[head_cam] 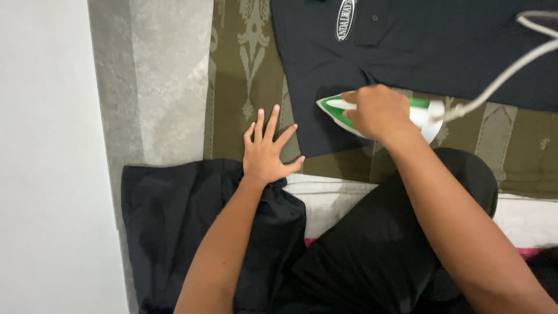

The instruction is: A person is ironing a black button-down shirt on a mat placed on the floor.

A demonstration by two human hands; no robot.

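- Olive patterned cloth (250,75): spread flat as the working surface, filling the upper middle of the frame and running to the right edge; pale woven motifs run up it in columns.
- Black polo shirt (442,52): lies flat on the olive patterned cloth across the upper right of the frame. One sleeve (317,125) reaches down toward the frame centre, its long axis roughly vertical in the picture.
- Chest emblem (345,19): an oval white print at the top centre of the shirt, just left of the button placket. Lettering not reported.
- Black garment (174,221): a separate dark piece lying crumpled at lower left, under the left forearm.
- Electric iron (427,113): white and green, resting on the sleeve at frame centre. Its long axis is close to horizontal, with the pointed tip toward the left.
- White power cord (505,72): leaves the rear of the iron and rises to the upper right corner.
- Right hand (378,110): fingers closed around the iron handle, directly above the iron body.
- Left hand (266,151): palm down, fingers spread wide, pressing on the olive patterned cloth just left of the sleeve edge; holds nothing. The iron tip lies to the right of these fingers, near but apart.
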